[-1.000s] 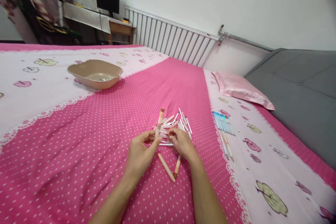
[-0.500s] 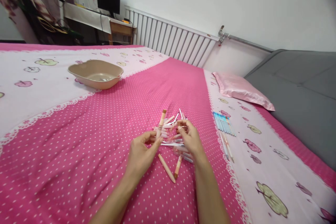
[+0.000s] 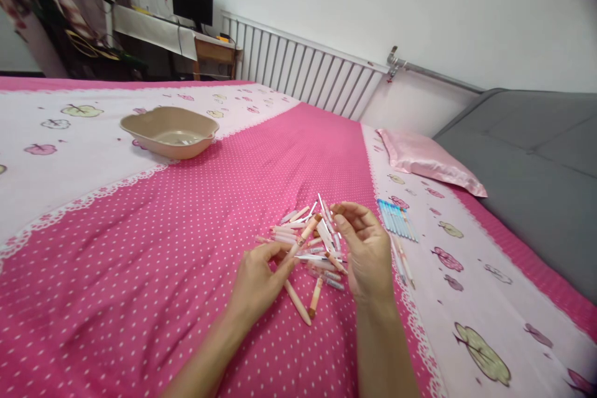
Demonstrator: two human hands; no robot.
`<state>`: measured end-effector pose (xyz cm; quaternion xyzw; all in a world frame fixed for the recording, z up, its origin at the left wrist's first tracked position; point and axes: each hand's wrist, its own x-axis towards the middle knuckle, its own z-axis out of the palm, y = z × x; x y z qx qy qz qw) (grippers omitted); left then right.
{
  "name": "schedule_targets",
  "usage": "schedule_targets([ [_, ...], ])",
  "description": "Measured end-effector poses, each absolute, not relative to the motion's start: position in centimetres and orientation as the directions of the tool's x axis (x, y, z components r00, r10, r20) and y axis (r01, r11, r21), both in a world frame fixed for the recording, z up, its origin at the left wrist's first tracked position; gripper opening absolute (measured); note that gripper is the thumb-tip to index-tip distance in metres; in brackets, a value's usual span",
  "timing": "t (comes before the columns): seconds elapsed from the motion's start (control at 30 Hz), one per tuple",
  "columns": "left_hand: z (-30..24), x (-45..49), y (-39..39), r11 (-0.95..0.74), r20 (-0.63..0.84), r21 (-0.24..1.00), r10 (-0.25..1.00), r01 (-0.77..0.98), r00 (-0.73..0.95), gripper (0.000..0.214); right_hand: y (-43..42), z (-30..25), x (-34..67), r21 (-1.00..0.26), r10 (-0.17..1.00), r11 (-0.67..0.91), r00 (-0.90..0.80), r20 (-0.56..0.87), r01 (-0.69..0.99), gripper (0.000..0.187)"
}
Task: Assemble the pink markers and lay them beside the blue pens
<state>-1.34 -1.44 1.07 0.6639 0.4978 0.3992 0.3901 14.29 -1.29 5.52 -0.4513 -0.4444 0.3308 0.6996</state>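
A heap of pink, white and tan pens (image 3: 311,241) lies on the pink dotted bedspread (image 3: 196,242). My left hand (image 3: 259,281) pinches one tan pen (image 3: 305,234) by its lower end, tilted up to the right over the heap. My right hand (image 3: 366,249) is lifted just right of the heap, palm turned toward me, fingers curled around a thin pen (image 3: 334,260) that sticks out to the left. Two more tan pens (image 3: 304,300) lie on the cover between my wrists.
A row of blue pens (image 3: 397,219) lies right of the heap, with two pale pens (image 3: 402,261) below it. A beige bowl (image 3: 169,130) sits far left. A pink pillow (image 3: 426,158), a grey mattress (image 3: 536,168) and a radiator (image 3: 303,68) lie beyond.
My right hand has left the heap, moved right and turned palm-up with a thin pen in it. The tan pen in my left hand has tipped from upright toward the right.
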Motion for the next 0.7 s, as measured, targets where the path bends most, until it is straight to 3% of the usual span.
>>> schedule_targets([
  [0.5, 1.10, -1.32, -1.42, -0.253, 0.196, 0.923, 0.958, 0.290, 0.210, 0.015, -1.49, 5.51, 14.17, -0.924, 0.873, 0.383, 0.321, 0.367, 0.015, 0.014],
  [0.7, 1.20, -1.35, -1.45, -0.247, 0.197, 0.934, 0.959, 0.259, 0.205, 0.016, -1.82, 5.67, 13.99, -0.909, 0.870, 0.368, 0.272, 0.411, 0.196, 0.014],
])
